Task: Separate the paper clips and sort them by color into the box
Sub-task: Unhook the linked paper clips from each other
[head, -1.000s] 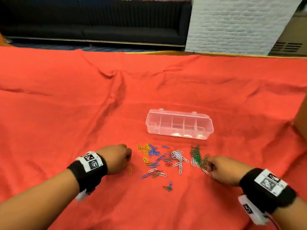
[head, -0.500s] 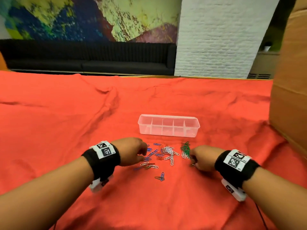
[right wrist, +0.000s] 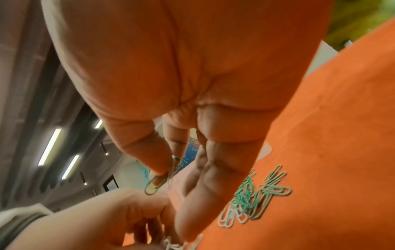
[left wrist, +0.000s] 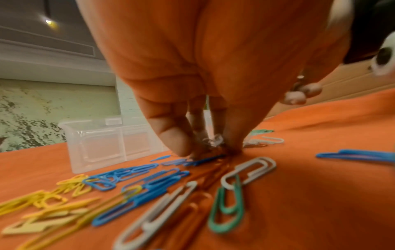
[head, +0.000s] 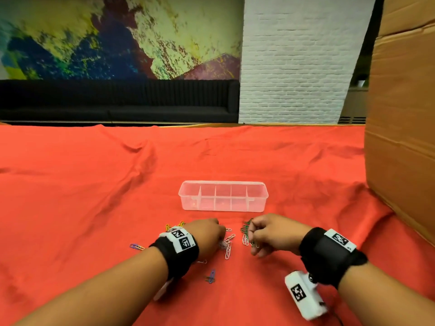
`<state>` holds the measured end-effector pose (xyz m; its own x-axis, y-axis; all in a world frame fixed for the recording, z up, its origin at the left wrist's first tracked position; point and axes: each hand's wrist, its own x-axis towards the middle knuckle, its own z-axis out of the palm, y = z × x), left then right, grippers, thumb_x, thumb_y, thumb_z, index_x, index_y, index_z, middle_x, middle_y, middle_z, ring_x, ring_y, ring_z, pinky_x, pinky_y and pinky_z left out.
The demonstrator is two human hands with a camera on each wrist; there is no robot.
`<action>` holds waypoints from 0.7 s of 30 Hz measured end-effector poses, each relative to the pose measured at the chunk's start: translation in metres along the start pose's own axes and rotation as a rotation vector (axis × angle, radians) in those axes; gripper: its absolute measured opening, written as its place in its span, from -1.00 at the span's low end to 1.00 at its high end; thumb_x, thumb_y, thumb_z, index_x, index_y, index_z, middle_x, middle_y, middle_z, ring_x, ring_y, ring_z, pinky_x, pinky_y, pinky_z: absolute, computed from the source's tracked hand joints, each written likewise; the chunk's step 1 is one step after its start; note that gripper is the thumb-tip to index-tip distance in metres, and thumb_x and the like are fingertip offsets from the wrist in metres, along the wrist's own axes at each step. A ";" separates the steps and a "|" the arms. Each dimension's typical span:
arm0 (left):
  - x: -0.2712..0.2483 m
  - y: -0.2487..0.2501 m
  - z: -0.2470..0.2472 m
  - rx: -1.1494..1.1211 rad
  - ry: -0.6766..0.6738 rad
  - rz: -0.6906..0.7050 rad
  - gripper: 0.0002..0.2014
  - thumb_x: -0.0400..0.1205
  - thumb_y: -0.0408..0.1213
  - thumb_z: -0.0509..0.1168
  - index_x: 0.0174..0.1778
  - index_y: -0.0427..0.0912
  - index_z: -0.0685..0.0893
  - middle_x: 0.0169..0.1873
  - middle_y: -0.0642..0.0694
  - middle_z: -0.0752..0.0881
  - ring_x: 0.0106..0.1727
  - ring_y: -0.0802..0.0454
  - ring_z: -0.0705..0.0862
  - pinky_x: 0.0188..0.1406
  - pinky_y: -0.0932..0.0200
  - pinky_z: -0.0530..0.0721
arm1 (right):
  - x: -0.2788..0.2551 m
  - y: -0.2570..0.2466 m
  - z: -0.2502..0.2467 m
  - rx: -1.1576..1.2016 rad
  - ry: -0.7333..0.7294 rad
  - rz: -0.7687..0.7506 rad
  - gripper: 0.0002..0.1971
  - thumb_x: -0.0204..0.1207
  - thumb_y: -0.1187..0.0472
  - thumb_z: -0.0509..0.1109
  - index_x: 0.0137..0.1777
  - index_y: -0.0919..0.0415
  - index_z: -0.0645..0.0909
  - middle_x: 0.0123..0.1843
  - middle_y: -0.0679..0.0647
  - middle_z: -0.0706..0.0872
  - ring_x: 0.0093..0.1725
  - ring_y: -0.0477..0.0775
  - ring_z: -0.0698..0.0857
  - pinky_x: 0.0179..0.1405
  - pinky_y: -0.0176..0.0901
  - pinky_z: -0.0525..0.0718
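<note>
Right hand (head: 270,234) now raised — green clip (right wrist: 159,179).

Red cloth (head: 94,196), creased and rumpled, spread over the whole work surface. Large cardboard box (head: 402,137) standing at the right edge, on the cloth. Beyond the far edge, long dark sofa (head: 117,102) along the back wall. Above it, a mural (head: 106,36) in yellow, blue, green and purple. White-painted brick pillar (head: 296,60) right of the mural. Between pillar and cardboard, a dim recess with a small pale object (head: 360,83), possibly a pot, too small to tell.
</note>
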<state>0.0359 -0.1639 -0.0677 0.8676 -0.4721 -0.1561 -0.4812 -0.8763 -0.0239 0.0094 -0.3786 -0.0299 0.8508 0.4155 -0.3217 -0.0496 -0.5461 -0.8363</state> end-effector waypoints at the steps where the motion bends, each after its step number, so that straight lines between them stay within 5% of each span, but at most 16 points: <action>1: -0.003 -0.002 -0.002 -0.024 -0.002 -0.002 -0.84 0.60 -0.11 0.23 0.04 -0.01 0.62 0.03 -0.11 0.64 0.03 -0.21 0.69 -0.18 0.07 0.57 | 0.003 0.000 -0.002 0.047 -0.017 0.009 -0.79 0.52 0.49 0.16 -0.14 0.24 0.57 -0.26 0.19 0.69 -0.22 0.13 0.78 -0.31 -0.14 0.76; 6: -0.012 -0.037 -0.017 -0.414 0.100 -0.074 -0.91 0.56 -0.30 0.32 -0.09 0.00 0.64 -0.20 0.03 0.75 -0.25 0.06 0.70 -0.27 0.25 0.56 | 0.035 0.001 -0.010 0.016 -0.001 0.016 -0.77 0.50 0.49 0.20 -0.01 0.20 0.59 -0.28 0.15 0.71 -0.39 0.08 0.71 -0.49 -0.20 0.63; 9: -0.020 -0.057 -0.019 -0.836 0.087 -0.132 -0.85 0.60 -0.49 0.34 -0.09 -0.13 0.65 -0.30 -0.11 0.74 -0.45 0.11 0.72 -0.36 0.21 0.72 | 0.048 -0.001 -0.005 -0.082 0.029 0.038 -0.77 0.49 0.49 0.20 -0.06 0.16 0.57 -0.32 0.20 0.71 -0.51 0.07 0.63 -0.60 -0.26 0.53; 16: -0.032 -0.070 -0.009 -1.357 0.112 -0.243 -0.72 0.57 -0.71 0.25 -0.02 -0.24 0.67 -0.28 -0.12 0.69 -0.37 0.06 0.66 -0.34 0.23 0.67 | 0.056 -0.015 0.020 -0.083 0.025 0.021 -0.80 0.48 0.49 0.29 -0.07 0.18 0.58 -0.38 0.10 0.68 -0.54 -0.06 0.64 -0.65 -0.32 0.46; 21: -0.040 -0.057 0.003 -1.573 0.095 -0.293 -0.85 0.64 -0.60 0.25 -0.01 -0.30 0.65 -0.39 -0.13 0.63 -0.50 0.13 0.64 -0.53 0.29 0.61 | 0.059 -0.018 0.031 0.008 -0.003 -0.015 -0.87 0.56 0.46 0.29 -0.04 0.26 0.62 -0.35 0.09 0.71 -0.42 0.00 0.73 -0.49 -0.20 0.64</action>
<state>0.0283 -0.0950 -0.0631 0.9354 -0.2292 -0.2691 0.2449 -0.1285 0.9610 0.0436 -0.3215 -0.0476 0.8499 0.4257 -0.3105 -0.0409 -0.5342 -0.8444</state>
